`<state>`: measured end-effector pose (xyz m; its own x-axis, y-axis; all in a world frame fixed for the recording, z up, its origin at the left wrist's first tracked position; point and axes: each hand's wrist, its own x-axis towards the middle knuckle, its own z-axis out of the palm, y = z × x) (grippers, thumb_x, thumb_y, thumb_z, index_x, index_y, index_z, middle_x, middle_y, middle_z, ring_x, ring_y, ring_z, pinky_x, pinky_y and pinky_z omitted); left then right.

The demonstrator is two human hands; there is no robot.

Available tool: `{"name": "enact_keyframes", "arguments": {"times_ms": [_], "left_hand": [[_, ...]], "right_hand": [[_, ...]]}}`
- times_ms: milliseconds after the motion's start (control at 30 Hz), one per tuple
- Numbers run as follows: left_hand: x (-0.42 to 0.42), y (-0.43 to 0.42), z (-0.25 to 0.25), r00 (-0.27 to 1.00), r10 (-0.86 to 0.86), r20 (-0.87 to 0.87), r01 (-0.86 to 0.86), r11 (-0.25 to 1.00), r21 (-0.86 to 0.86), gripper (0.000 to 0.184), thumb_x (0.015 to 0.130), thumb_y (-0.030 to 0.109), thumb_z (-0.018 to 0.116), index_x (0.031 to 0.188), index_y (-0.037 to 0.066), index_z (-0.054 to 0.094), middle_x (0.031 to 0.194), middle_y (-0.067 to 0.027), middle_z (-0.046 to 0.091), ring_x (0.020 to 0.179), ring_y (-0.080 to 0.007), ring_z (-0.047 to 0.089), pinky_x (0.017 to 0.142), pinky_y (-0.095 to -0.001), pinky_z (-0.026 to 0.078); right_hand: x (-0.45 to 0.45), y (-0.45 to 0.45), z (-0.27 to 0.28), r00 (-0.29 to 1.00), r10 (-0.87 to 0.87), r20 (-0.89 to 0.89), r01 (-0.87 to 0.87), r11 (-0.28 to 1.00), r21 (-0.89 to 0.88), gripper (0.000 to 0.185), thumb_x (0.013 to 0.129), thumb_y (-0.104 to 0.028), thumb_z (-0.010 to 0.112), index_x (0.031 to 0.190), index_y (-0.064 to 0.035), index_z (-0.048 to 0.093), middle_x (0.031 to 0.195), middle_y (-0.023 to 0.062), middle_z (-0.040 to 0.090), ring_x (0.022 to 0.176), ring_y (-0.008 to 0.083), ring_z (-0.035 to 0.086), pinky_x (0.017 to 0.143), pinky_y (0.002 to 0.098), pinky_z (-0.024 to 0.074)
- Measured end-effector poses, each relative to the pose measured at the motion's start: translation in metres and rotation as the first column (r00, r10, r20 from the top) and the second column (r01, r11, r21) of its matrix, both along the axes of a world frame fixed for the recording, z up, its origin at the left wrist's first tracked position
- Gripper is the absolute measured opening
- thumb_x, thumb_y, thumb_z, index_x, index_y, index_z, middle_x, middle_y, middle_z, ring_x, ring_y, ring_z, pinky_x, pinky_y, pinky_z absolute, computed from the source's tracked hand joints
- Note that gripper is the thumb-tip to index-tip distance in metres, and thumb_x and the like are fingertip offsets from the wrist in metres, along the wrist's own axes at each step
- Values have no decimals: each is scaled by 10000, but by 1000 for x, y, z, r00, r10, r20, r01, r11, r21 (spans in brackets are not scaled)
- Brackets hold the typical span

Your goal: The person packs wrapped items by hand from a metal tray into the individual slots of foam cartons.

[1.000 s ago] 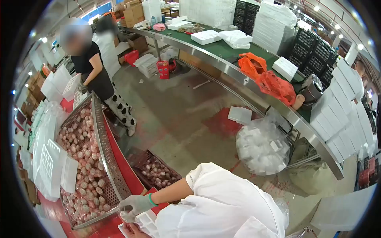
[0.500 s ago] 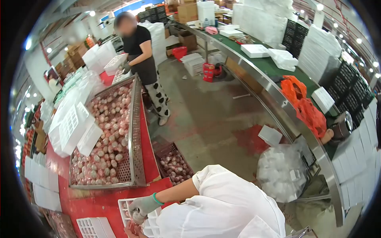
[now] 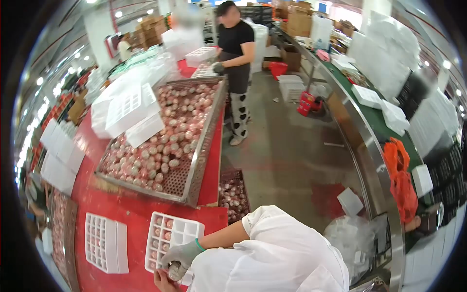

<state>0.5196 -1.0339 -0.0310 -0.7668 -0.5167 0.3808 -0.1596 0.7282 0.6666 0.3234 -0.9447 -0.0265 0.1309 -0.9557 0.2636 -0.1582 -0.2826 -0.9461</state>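
My right hand [image 3: 181, 255], in a grey glove with a green wristband, is closed around a round wrapped ball [image 3: 174, 271] over the near side of a white compartment tray [image 3: 187, 225]. The bare fingertips of my left hand [image 3: 164, 282] press against the same ball from below; the rest of that hand is cut off by the frame edge. Wrapped reddish balls fill the tray's left compartments, while several right ones are bare. The tray lies on the red table [image 3: 138, 204].
A metal bin [image 3: 193, 182] of wrapped balls stands beyond, with white trays [image 3: 124, 109] on its left edge. Another filled tray [image 3: 104, 243] lies left. A dark crate [image 3: 233, 194] sits below the table. A co-worker [image 3: 236, 44] stands behind; a conveyor [image 3: 362, 114] runs right.
The view has swung left, so the bin and co-worker appear farther right. The compartment tray has come fully into view, my hands staying together over it.
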Motion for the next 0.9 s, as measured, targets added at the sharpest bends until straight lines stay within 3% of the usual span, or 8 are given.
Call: {"name": "enact_keyframes", "arguments": {"times_ms": [67, 167, 233, 367, 433, 567, 700, 900], "left_hand": [[8, -1, -18, 993, 100, 66, -114, 959, 259, 559, 831, 382, 655, 1193, -30, 547, 1086, -243, 579, 905, -324, 584, 719, -444, 466], [6, 0, -35, 922, 375, 94, -228, 330, 916, 742, 752, 492, 720, 1236, -36, 527, 1148, -297, 552, 1001, -423, 559, 829, -514, 451], [3, 2, -48, 886, 444, -137, 133, 39, 990, 422, 881, 113, 517, 1269, -39, 447, 1138, -165, 606, 1007, -278, 612, 864, -371, 488], [13, 8, -68, 869, 459, -186, 203, 13, 979, 393, 872, 175, 606, 1206, -10, 512, 1120, -121, 620, 956, -234, 632, 793, -352, 513], [12, 14, -72, 962, 81, 260, -191, 881, 433, 478, 683, -42, 484, 1156, -44, 551, 1128, -170, 601, 1058, -312, 578, 913, -356, 453], [-23, 37, -89, 897, 400, -190, 48, 340, 939, 305, 716, 20, 635, 1020, 10, 602, 915, -62, 616, 849, -203, 605, 745, -299, 488], [-29, 37, -127, 737, 674, -45, 73, -14, 997, 206, 824, 116, 599, 1012, 33, 594, 824, -51, 597, 764, -173, 593, 663, -292, 483], [-32, 50, -112, 763, 624, 171, -41, -218, 975, 258, 925, 41, 506, 1175, 42, 567, 926, -28, 644, 805, -112, 612, 590, -222, 462]], "right_hand": [[10, -6, -9, 998, 30, 61, -30, 1000, 3, 412, 687, -186, 810, 997, -36, 583, 849, 97, 612, 754, 203, 584, 664, 314, 468], [16, -4, -1, 1000, 14, 15, -13, 999, -32, 512, 704, -159, 805, 1136, -64, 548, 925, 87, 604, 836, 177, 570, 730, 299, 467], [23, -6, 5, 968, 7, 249, -66, 972, 227, 539, 704, -131, 796, 1186, -86, 560, 930, 76, 607, 860, 165, 570, 752, 298, 459], [24, -17, -23, 999, 49, -9, -49, 999, 10, 453, 709, -145, 764, 1132, -83, 614, 961, 82, 625, 889, 188, 591, 756, 306, 462], [24, -16, -24, 992, -28, -124, 36, 997, 62, 462, 735, -189, 741, 1157, -69, 596, 1005, 126, 634, 917, 245, 609, 791, 342, 475], [22, -11, -34, 881, -251, -400, 196, 965, -174, 363, 805, -246, 679, 1090, -39, 591, 965, 158, 603, 914, 280, 590, 790, 351, 470], [20, -16, -90, 963, -199, 182, 143, 949, 281, 364, 854, -164, 679, 1159, -27, 536, 883, 23, 561, 843, 128, 557, 698, 285, 510], [13, -18, -75, 878, -263, -399, 323, 942, 90, 377, 722, -112, 730, 1067, -36, 598, 936, 150, 583, 839, 328, 585, 725, 395, 491]]}}
